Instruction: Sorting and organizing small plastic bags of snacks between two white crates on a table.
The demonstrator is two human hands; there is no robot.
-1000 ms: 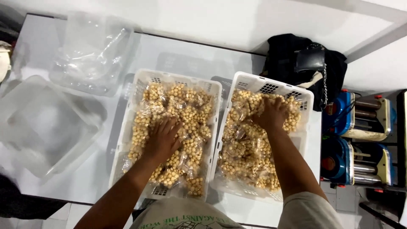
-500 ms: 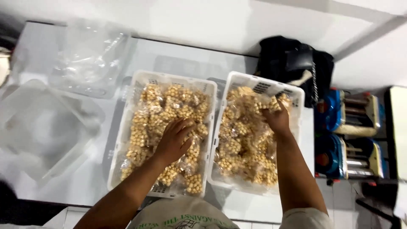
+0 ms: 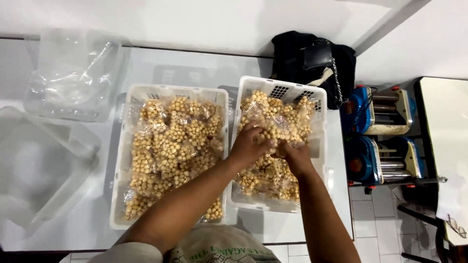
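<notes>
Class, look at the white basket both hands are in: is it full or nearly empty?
Full. The right basket holds clear bags of small yellow balls heaped nearly to its rim.

White slotted baskets (image 3: 130, 160): two are sitting side by side
Clear plastic tubs (image 3: 73, 73): two are lying at left
Blue machines (image 3: 363, 109): two are standing at right
Black bag (image 3: 312, 53): one
Hands (image 3: 248, 143): two

A clear plastic packet of small golden-yellow balls (image 3: 273, 129), crinkled, lies atop similar packets heaped inside the right white basket (image 3: 319, 100).
</notes>
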